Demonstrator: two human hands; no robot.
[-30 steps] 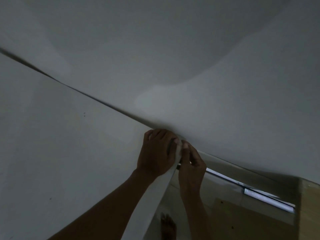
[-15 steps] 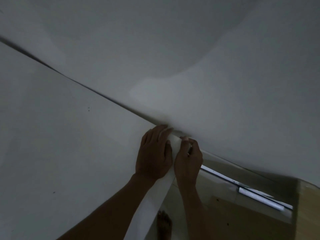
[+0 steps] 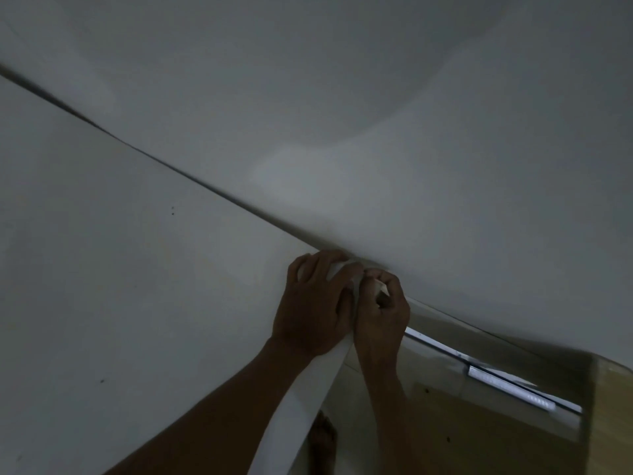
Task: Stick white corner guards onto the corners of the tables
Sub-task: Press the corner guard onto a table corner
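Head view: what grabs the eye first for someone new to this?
Two hands meet low and right of centre, at the corner of a white table: the left hand lies over the corner and the right hand pinches a small white corner guard against it. A dark seam runs diagonally from the upper left down to the hands. Below them a bare foot shows on the floor.

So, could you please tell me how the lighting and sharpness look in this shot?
Head view: dim and underexposed, with a broad curved shadow over the upper white table; wide-angle bending of the seam; both the left hand and right hand look dark, and the corner guard is soft.
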